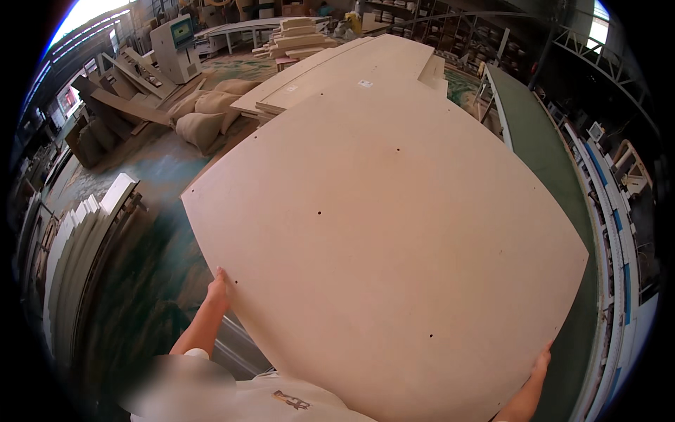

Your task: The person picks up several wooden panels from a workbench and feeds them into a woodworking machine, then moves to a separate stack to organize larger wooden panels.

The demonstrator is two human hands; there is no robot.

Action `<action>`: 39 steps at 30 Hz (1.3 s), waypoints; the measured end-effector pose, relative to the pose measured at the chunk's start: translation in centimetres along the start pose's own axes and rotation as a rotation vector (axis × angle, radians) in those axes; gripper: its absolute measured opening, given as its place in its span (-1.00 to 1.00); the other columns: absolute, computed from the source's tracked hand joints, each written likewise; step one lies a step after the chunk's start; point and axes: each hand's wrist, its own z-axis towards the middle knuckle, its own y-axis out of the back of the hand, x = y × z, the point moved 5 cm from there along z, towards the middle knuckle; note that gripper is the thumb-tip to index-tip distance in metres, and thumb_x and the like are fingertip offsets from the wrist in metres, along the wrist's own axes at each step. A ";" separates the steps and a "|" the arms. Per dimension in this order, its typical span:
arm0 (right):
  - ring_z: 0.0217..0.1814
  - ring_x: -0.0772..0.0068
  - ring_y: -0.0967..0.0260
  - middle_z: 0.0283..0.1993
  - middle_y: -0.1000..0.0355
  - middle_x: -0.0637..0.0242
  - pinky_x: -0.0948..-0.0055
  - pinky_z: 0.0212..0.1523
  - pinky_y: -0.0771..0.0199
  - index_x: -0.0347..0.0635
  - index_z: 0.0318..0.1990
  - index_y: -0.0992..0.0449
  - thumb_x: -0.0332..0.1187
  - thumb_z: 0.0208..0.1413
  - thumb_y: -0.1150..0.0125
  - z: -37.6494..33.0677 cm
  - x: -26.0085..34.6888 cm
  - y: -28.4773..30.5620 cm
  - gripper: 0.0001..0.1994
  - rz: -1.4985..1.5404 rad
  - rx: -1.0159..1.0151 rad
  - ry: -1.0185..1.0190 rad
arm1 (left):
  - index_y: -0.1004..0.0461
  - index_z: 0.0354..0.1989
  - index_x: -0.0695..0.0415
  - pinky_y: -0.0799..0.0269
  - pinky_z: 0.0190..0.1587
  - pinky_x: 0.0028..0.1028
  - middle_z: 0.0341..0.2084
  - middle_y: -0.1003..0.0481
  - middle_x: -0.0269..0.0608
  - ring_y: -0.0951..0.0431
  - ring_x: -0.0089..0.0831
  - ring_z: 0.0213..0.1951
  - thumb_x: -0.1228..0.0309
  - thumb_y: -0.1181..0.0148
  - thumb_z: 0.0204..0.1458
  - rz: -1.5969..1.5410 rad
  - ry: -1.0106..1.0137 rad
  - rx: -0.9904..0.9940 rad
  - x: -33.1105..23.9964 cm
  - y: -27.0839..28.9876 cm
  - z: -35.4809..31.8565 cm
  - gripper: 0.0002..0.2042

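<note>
A large pale wooden panel [380, 239] with several small dark drilled holes spans the middle of the view, held between my two hands. My left hand [219, 288] grips its left edge, the thumb lying on the upper face close to a hole. On the opposite edge, at the lower right, my right hand [540, 360] is closed around the board. The fingers of both hands are mostly hidden beneath it. Beyond the panel lies a stack of similar pale boards [281, 88]; where the panel's far end meets the stack is hard to make out.
A green conveyor belt [545, 133] runs along the right, beside a long machine rail [612, 204] with blue parts. White boards [84, 239] stand at the left. Full sacks [204, 116] lie farther back, near a control cabinet [176, 49] and piled planks [299, 39].
</note>
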 end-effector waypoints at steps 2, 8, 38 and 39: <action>0.52 0.17 -0.05 0.48 -0.12 0.09 0.23 0.48 0.01 -0.47 0.40 -0.12 0.35 0.25 0.12 2.8 0.6 -3.5 -0.05 -0.002 -0.011 0.061 | -0.19 0.34 0.30 -0.29 0.27 0.05 0.25 -0.34 0.02 -0.37 0.02 0.23 -0.03 -0.06 0.27 -0.134 -0.016 0.156 -0.7 0.4 1.9 -0.32; 0.52 0.13 -0.03 0.49 -0.10 0.07 0.19 0.47 -0.01 -0.46 0.40 -0.11 0.36 0.26 0.16 4.5 2.3 -8.8 -0.05 0.057 0.146 -0.001 | -0.26 0.30 0.24 -0.32 0.25 -0.04 0.23 -0.38 -0.01 -0.40 -0.06 0.22 0.01 -0.10 0.27 0.084 0.122 0.204 7.4 -2.8 -8.7 -0.39; -0.29 0.28 -0.60 -0.26 -0.59 0.22 0.28 -0.21 -0.65 -0.26 0.01 -0.49 -0.40 0.27 -0.13 -42.9 31.7 -41.0 -0.78 0.349 1.473 0.199 | -0.02 0.45 0.11 -0.27 0.27 -0.13 0.36 -0.24 -0.05 -0.31 -0.12 0.32 0.07 0.02 0.32 -0.107 -0.326 0.512 1.2 -1.4 -11.9 -0.37; -0.33 0.35 -0.60 -0.30 -0.62 0.25 0.37 -0.21 -0.62 -0.26 -0.08 -0.55 -0.38 0.26 -0.17 -41.4 31.1 -41.1 -0.82 0.339 1.469 0.412 | 0.02 0.46 0.10 -0.27 0.27 -0.13 0.37 -0.21 -0.04 -0.30 -0.12 0.32 0.07 -0.01 0.32 -0.173 -0.325 0.580 1.2 -4.4 -12.6 -0.35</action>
